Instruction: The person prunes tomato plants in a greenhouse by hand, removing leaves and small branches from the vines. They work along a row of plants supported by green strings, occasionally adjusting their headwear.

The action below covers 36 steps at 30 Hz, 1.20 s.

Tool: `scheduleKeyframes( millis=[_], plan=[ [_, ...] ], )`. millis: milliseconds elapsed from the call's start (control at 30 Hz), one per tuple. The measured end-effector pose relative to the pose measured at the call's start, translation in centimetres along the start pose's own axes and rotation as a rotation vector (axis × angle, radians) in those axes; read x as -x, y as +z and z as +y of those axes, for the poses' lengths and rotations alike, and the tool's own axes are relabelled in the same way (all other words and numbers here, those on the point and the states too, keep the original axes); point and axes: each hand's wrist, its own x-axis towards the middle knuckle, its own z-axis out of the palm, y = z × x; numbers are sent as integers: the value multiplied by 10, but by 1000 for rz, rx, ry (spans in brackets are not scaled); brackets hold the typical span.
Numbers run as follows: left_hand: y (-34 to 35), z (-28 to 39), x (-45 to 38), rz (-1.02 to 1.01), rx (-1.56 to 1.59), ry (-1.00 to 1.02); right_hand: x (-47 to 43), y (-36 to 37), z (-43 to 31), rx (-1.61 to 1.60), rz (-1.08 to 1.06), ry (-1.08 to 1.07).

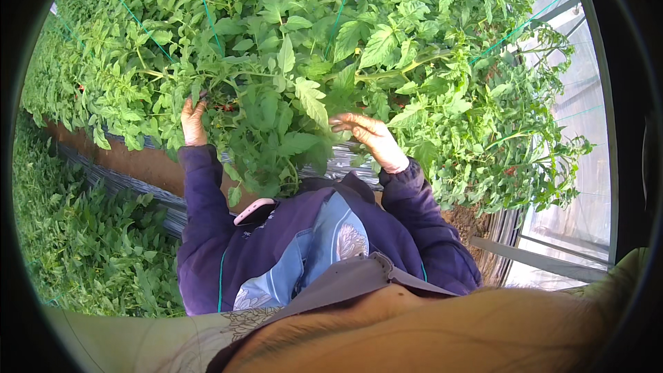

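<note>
Tomato plants (269, 15) with dense green leaves fill the space in front of me. My left hand (193, 123) reaches into the foliage on the left, its fingertips partly hidden among leaves and stems. To the right, my right hand (374, 137) is held by a pale, sunlit tomato leaf (311, 101), fingertips at its lower edge; whether they pinch it is unclear. Between both hands hangs a darker leafy shoot (269, 124), blurred at its right side. A thick tomato stem (409, 66) runs sideways above my right hand.
Green support strings (206, 8) rise from the plants. Silvery plastic film (342, 160) and a brown soil path (129, 163) lie below. Another plant row (93, 238) stands at left. At right are a translucent plastic wall (570, 181) and a metal bar (538, 259). A pink-cased phone (255, 211) sits at my chest.
</note>
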Motion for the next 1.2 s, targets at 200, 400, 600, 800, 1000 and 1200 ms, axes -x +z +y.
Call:
scheduleKeyframes(
  millis=[200, 400, 600, 800, 1000, 1200],
  plan=[
    [140, 59, 105, 53, -293, 543, 120, -81, 32, -107, 486, 62],
    [303, 92, 108, -789, -523, 328, 140, -133, 38, -131, 340, 41],
    [389, 23, 60, -801, -495, -58, 114, -164, -78, 177, 56, -249],
    [435, 8, 82, -730, -576, -115, 54, -178, -176, 561, 40, -365],
    [370, -59, 101, -814, 290, -150, -82, -160, -222, 897, -18, -393],
    [334, -42, 115, -697, 613, -32, -193, -71, -187, 713, -369, -279]
  ],
)
